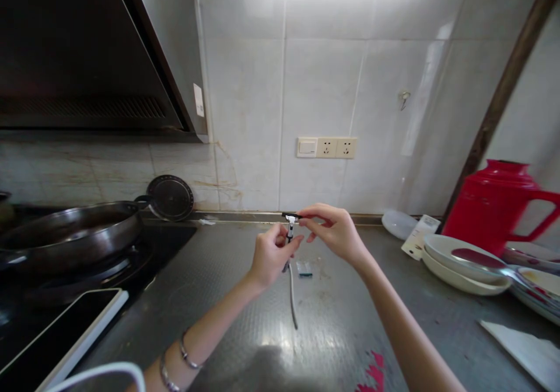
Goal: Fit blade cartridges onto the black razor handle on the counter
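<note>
My left hand [272, 256] is closed around the slim dark handle of a small razor-like tool [290, 228], which stands roughly upright above the counter. The thumb and fingers of my right hand [330, 228] pinch the black bar at the tool's top. A white piece shows just under that bar. Below my left hand, a thin grey rod or cable [293, 301] lies on the metal counter. Beside it is a small clear packet [304, 269] with a dark edge.
On the left are a steel pan [74, 234] on the stove and a white-edged device [61, 336]. A red jug [494, 211], stacked dishes [464, 263] and a white sheet [525, 345] are on the right. Wall sockets [336, 147] sit behind.
</note>
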Action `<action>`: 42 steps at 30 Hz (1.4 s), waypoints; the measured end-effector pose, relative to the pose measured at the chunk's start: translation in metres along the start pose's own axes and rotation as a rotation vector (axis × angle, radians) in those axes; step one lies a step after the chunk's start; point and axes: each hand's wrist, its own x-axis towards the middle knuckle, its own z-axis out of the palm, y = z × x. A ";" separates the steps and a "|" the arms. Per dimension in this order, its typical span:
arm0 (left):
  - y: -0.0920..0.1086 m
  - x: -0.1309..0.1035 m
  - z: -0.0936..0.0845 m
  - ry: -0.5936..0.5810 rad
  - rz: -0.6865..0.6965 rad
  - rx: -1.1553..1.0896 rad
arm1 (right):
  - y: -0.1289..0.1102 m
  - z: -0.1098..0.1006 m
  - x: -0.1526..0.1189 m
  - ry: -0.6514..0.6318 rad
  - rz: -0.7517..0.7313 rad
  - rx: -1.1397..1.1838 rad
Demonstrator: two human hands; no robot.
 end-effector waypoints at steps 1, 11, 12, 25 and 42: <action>0.000 0.001 -0.001 -0.002 0.000 0.004 | 0.001 0.001 0.000 -0.005 -0.010 -0.031; -0.002 0.018 -0.019 -0.050 -0.054 -0.094 | 0.011 -0.010 0.002 0.062 0.026 -0.160; -0.003 0.021 -0.021 -0.062 -0.074 -0.107 | 0.012 -0.011 0.002 0.074 0.033 -0.171; -0.008 0.032 -0.032 -0.141 -0.224 -0.323 | 0.014 0.014 -0.008 -0.406 0.302 -0.186; -0.050 0.047 -0.048 -0.368 -0.399 0.094 | 0.048 0.059 -0.018 -0.404 0.514 -0.294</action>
